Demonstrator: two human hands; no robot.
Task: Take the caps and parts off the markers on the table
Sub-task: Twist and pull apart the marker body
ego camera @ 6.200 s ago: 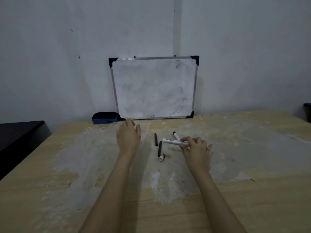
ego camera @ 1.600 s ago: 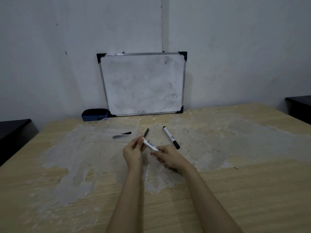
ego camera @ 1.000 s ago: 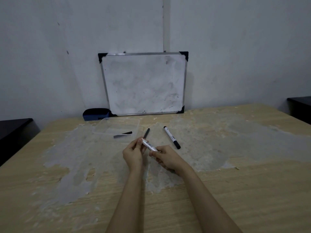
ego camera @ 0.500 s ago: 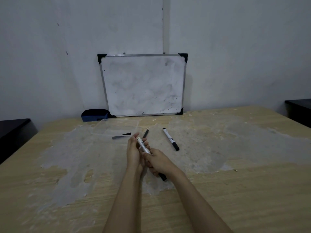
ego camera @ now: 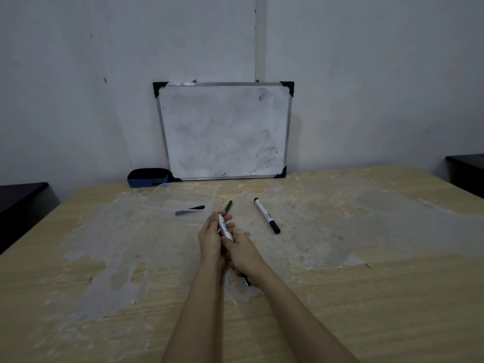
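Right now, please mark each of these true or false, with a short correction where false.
1. Both hands hold one white marker. True.
2. The whiteboard lies flat on the table. False: it leans against the wall.
3. A marker with a black cap lies right of the hands. True.
4. The blue eraser sits right of the whiteboard. False: it sits at its lower left corner.
5. The left hand rests empty on the table. False: its fingers grip the held marker.

A marker (ego camera: 267, 215) lies right of the hands (ego camera: 227, 244), whiteboard (ego camera: 224, 131) behind.
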